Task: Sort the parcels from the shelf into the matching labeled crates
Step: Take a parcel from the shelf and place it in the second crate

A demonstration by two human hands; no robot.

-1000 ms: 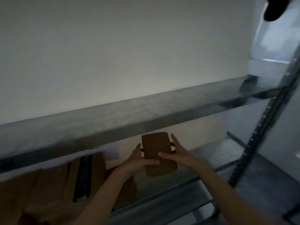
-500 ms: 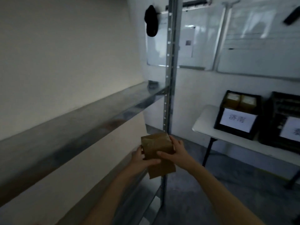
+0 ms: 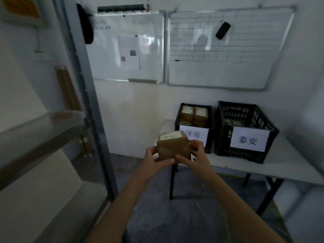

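Note:
A small brown cardboard parcel (image 3: 172, 147) with a white label on its top is held between both hands in mid-air. My left hand (image 3: 155, 159) grips its left side and my right hand (image 3: 194, 155) grips its right side. Beyond it, on a white table (image 3: 284, 165), stand two black crates. The left crate (image 3: 177, 120) carries a white label reading 济南 and holds several brown parcels (image 3: 193, 114). The right crate (image 3: 245, 155) carries a label reading 泰安; its contents are hard to make out.
The metal shelf (image 3: 40, 130) and its upright post (image 3: 91, 109) stand at the left. Two whiteboards (image 3: 222, 55) hang on the wall above the table. Bare grey floor (image 3: 149, 199) lies between the shelf and the table's black legs.
The view has swung from the shelf to the right, toward the table with the crates. The parcel has come away from the shelf in both hands and tilted so its labelled top shows.

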